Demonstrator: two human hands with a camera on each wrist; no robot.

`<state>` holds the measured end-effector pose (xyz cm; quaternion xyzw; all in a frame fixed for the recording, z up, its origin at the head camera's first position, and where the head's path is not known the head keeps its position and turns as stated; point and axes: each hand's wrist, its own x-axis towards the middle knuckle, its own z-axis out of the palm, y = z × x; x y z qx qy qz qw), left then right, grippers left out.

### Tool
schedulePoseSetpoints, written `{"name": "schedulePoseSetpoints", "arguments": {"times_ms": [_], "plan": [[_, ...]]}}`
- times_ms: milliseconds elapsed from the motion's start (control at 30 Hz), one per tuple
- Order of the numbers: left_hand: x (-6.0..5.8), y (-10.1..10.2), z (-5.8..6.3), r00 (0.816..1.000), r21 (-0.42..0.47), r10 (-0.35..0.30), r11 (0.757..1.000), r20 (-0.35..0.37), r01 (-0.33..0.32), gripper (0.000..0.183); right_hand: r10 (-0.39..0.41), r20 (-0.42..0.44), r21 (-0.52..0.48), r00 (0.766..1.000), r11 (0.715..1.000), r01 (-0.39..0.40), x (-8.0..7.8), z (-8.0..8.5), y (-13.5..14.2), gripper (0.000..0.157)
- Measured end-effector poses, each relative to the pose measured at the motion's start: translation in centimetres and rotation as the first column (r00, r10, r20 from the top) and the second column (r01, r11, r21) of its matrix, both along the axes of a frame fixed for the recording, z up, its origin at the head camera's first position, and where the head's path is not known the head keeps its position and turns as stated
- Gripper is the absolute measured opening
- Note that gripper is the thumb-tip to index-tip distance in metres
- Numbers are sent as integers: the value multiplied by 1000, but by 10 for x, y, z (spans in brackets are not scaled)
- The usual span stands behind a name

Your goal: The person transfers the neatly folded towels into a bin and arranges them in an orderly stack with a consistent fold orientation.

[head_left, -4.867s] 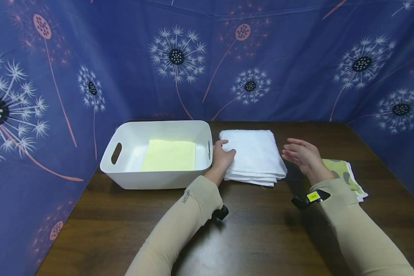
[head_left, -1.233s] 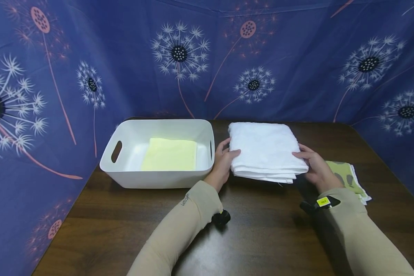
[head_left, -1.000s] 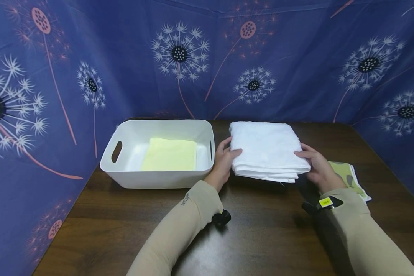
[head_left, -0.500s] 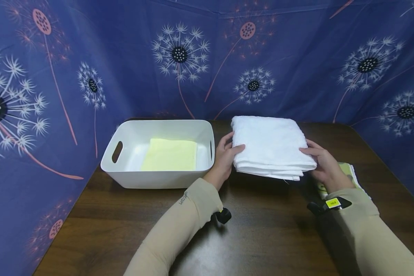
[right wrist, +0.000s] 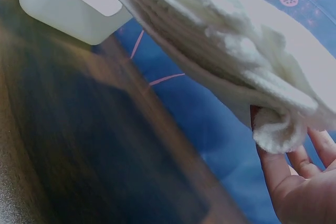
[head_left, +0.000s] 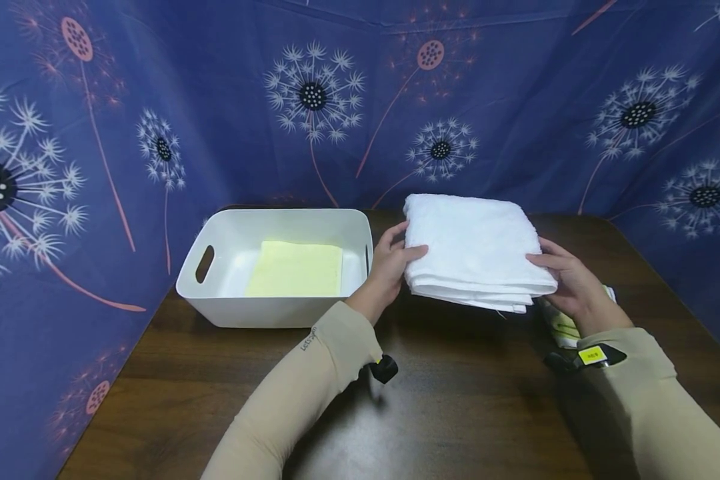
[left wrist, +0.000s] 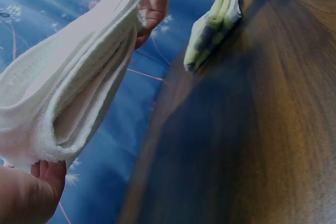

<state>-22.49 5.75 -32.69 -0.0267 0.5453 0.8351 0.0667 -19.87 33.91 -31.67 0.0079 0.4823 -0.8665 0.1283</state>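
Observation:
A thick folded white towel (head_left: 471, 243) hangs above the table between both hands. My left hand (head_left: 389, 267) grips its left edge, thumb on top and fingers at the side and beneath. On the opposite edge my right hand (head_left: 576, 283) pinches it the same way, thumb over the top. In the left wrist view the layered folds of the towel (left wrist: 79, 82) face the camera, with a gap below it. The right wrist view shows the fingers (right wrist: 275, 174) under a rolled corner of the towel.
A white plastic bin (head_left: 276, 313) with handle holes stands left of the towel, a pale yellow folded cloth (head_left: 297, 270) inside. Behind my right hand lies a green and grey patterned folded cloth (left wrist: 212, 30), partly hidden in the head view. A blue dandelion-print curtain (head_left: 360, 133) borders the brown table (head_left: 444, 413).
Both hands took hold of the white towel and raised it off the table. Over the last second it has risen further and drifted slightly right. The bin has stayed put.

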Motion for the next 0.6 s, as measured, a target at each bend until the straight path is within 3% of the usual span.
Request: {"name": "schedulePoseSetpoints", "arguments": {"times_ms": [600], "plan": [[0, -8, 18, 998, -20, -60, 998, 3, 60, 63, 26, -63, -12, 998, 1000, -27, 3, 14, -3, 33]]}}
